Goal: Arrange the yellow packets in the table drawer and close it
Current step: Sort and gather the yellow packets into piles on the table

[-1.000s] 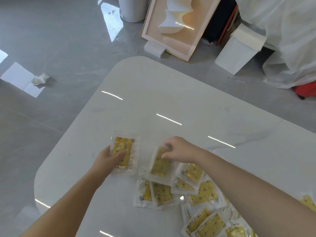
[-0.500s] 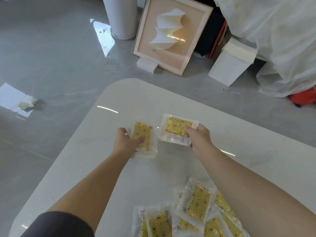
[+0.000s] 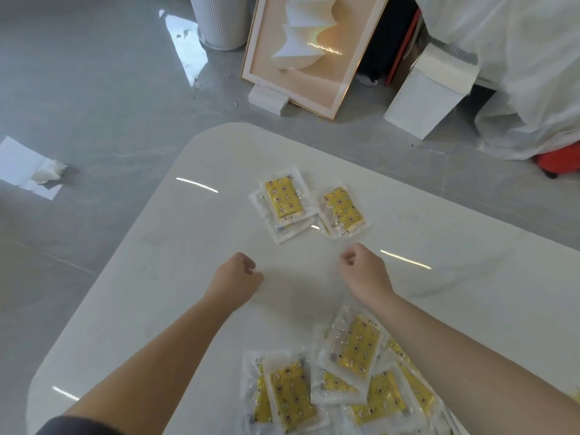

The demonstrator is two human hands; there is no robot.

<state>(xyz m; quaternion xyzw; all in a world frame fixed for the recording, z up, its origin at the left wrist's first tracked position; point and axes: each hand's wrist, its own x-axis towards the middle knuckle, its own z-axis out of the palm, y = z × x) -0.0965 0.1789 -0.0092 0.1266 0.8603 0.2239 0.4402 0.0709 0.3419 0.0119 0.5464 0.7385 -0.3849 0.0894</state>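
Note:
On the white table (image 3: 470, 277), two stacked yellow packets (image 3: 284, 200) lie at the far side, with a single yellow packet (image 3: 343, 210) just to their right. A loose pile of several yellow packets (image 3: 354, 372) lies near me between my forearms. My left hand (image 3: 235, 276) hovers over the bare tabletop with its fingers curled in and nothing in it. My right hand (image 3: 364, 271) is likewise curled and empty, just below the single packet. No drawer is in view.
Beyond the table on the grey floor stand a framed picture (image 3: 301, 51), a white ribbed cylinder (image 3: 219, 20), a white box (image 3: 426, 95) and white draped cloth (image 3: 518, 58). A crumpled tissue (image 3: 47, 174) lies on the floor at left.
Both hands carried a packet each from the pile to the far side, set them down there and let go. The hands have drawn back toward me, empty.

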